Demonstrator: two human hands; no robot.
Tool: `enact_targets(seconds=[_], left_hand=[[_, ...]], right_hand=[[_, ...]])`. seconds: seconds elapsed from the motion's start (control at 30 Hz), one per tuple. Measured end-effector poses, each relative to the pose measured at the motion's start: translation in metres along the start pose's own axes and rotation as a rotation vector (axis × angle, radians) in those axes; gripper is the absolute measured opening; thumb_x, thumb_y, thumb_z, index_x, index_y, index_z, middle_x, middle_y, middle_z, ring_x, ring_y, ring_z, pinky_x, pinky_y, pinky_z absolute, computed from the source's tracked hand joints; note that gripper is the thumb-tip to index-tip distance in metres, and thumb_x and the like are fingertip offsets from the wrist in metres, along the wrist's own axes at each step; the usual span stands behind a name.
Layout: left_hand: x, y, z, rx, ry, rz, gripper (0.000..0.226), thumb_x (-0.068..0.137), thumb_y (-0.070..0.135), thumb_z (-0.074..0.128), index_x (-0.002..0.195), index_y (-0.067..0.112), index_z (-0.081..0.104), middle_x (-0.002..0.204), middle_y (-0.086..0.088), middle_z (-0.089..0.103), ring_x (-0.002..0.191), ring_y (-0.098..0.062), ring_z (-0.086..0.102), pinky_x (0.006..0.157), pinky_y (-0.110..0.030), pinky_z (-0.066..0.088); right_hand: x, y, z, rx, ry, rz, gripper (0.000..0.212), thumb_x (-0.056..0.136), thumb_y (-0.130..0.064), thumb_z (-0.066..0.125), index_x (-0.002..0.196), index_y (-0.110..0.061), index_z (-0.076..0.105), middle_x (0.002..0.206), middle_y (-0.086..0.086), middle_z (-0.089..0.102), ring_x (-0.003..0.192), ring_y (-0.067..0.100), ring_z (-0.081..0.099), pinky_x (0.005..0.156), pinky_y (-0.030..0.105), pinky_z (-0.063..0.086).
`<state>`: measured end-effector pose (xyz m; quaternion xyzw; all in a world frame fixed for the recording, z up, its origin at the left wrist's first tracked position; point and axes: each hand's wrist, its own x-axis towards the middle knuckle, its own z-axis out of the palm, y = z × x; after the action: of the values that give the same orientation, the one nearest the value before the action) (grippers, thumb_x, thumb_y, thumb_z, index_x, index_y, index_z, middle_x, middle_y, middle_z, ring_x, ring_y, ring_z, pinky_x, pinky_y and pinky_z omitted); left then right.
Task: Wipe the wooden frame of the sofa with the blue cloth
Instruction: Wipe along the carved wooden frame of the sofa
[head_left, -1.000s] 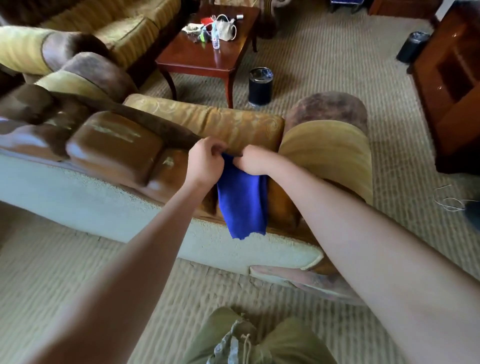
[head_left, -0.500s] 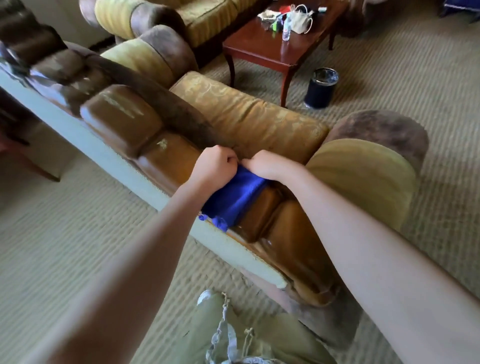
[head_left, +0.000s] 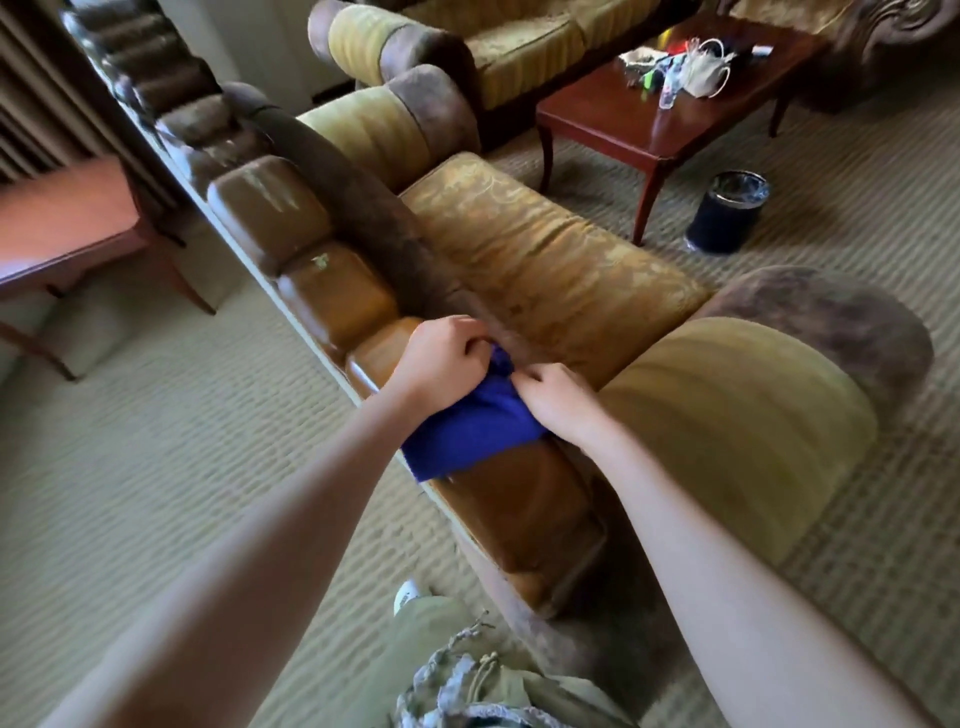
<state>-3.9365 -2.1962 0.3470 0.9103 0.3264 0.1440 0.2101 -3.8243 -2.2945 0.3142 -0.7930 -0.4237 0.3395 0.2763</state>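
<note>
The sofa (head_left: 545, 270) is approached from behind, so that its carved wooden frame (head_left: 332, 296), running along the top of the backrest, is presented within reach of both arms. The blue cloth (head_left: 467, 431) is draped over this top rail near the right armrest (head_left: 753, 415), lying flat on the wood so that a broad face is in contact. The cloth's upper edge is gathered between the two hands. The left hand (head_left: 441, 364) is closed, fingers curled and pinching that edge; the right hand (head_left: 558, 402) is pressed on the cloth, fingertips pinching the same bunch, apparently to form a wiping pad.
</note>
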Motion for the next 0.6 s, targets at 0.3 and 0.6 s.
enact_targets(seconds=[0.3, 0.6], left_hand=[[-0.003, -0.034, -0.006, -0.444, 0.542, -0.473, 0.029, 0.074, 0.011, 0.039, 0.076, 0.013, 0.068, 0.076, 0.006, 0.065, 0.081, -0.009, 0.059, 0.078, -0.024, 0.046], [0.0, -0.046, -0.002, -0.421, 0.558, -0.495, 0.025, 0.081, 0.003, 0.043, 0.079, 0.016, 0.065, 0.085, 0.003, 0.066, 0.086, -0.011, 0.059, 0.077, -0.016, 0.043]], right_hand=[[0.026, -0.012, 0.012, 0.217, -0.048, -0.057, 0.028, 0.097, -0.027, 0.044, 0.07, -0.02, 0.046, 0.089, 0.004, 0.054, 0.087, 0.019, 0.049, 0.074, 0.027, 0.032], [0.108, -0.061, 0.02, -0.085, -0.32, -0.041, 0.038, 0.1, -0.017, 0.032, 0.123, 0.005, 0.053, 0.126, 0.025, 0.053, 0.091, 0.021, 0.043, 0.082, 0.031, 0.036]])
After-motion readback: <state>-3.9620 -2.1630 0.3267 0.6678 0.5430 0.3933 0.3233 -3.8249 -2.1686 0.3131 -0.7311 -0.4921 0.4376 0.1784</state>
